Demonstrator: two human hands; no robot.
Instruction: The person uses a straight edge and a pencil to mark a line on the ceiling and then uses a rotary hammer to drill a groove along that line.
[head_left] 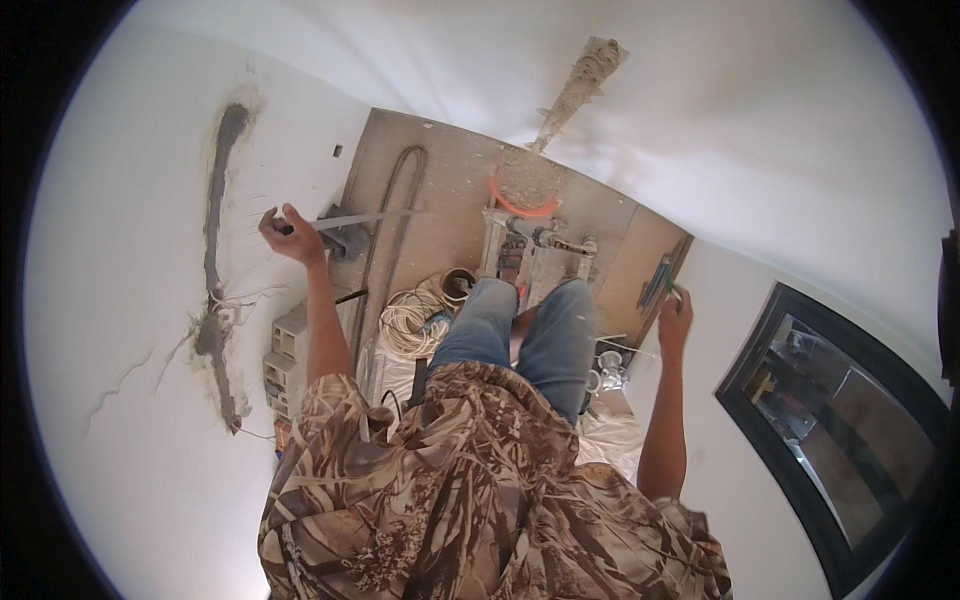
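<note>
Our brown patterned shirt lies nearest; our left hand grips a long flat blade, our right hand pinches something green. Between them, an orange-rimmed bucket holds lumpy grey material; the dark pot we cannot read.

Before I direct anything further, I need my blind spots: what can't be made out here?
All in the head view:
- Handle of the long blade: mostly covered by the left hand.
- Exact kind of green item at the right hand: too small, partly covered by fingers.
- Floor directly below: blocked by jeans and patterned shirt.
- Window: lower right corner cut off by the fisheye rim.
</note>
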